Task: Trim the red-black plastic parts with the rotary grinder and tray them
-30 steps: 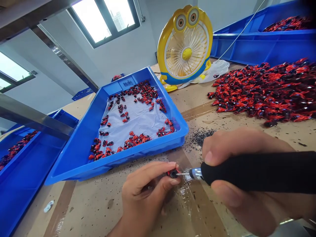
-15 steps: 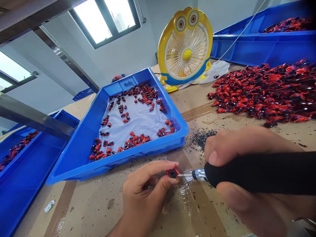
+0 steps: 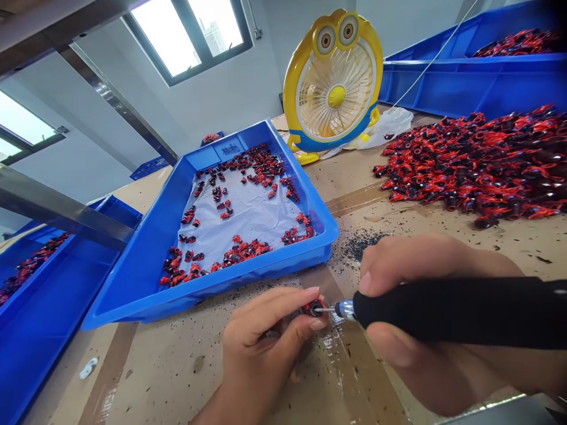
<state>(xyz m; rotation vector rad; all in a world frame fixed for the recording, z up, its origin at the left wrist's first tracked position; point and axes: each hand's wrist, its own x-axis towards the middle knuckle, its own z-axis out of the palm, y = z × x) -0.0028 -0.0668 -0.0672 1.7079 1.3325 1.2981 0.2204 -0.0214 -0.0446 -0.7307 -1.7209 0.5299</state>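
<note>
Between its thumb and fingers, my left hand (image 3: pixel 261 339) pinches a small red-and-black plastic part (image 3: pixel 315 307), its round dark opening turned towards the right. My right hand (image 3: pixel 425 313) is wrapped round the thick black handle of a rotary tool (image 3: pixel 447 313) with a silver collar and a thin metal bit. The bit's tip is at the opening of the part; how deep it reaches I cannot tell. Left of and beyond my hands stands a blue tray (image 3: pixel 212 292), lined with white sheeting and bearing scattered red-and-black parts.
A large heap of similar parts (image 3: pixel 478 168) covers the table's right side. Black shavings (image 3: pixel 361 243) lie near my right hand. A yellow fan (image 3: pixel 335 97) stands at the back. More blue bins (image 3: pixel 452 88) stand back right and far left. Small white pieces (image 3: pixel 88 368) lie lower left.
My right hand has moved slightly left with the rotary tool, bringing the bit from the part's edge to its opening. The left hand has shifted a little right.
</note>
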